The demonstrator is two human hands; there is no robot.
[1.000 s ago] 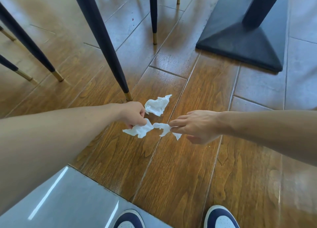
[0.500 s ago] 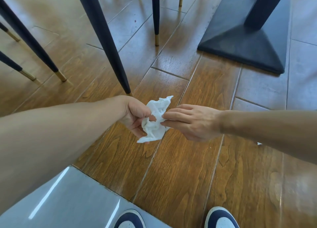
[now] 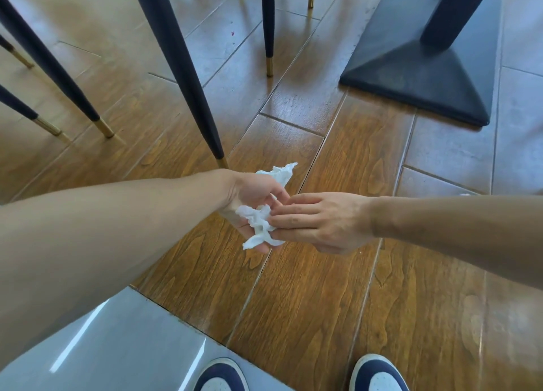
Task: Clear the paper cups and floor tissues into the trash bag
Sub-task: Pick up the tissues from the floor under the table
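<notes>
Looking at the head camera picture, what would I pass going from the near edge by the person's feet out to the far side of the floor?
Shoes → grey tile → left hand and right hand meeting over the crumpled tissues → gold-tipped chair leg → black table base.

Both forearms bare, no sleeves in view. Left shoe (image 3: 221, 376) and right shoe (image 3: 377, 373): navy with white toe panels.

Crumpled white tissues (image 3: 260, 218) sit bunched together above the wooden floor (image 3: 308, 287), one ragged corner sticking up toward the far side, another drooping at the near left.
</notes>
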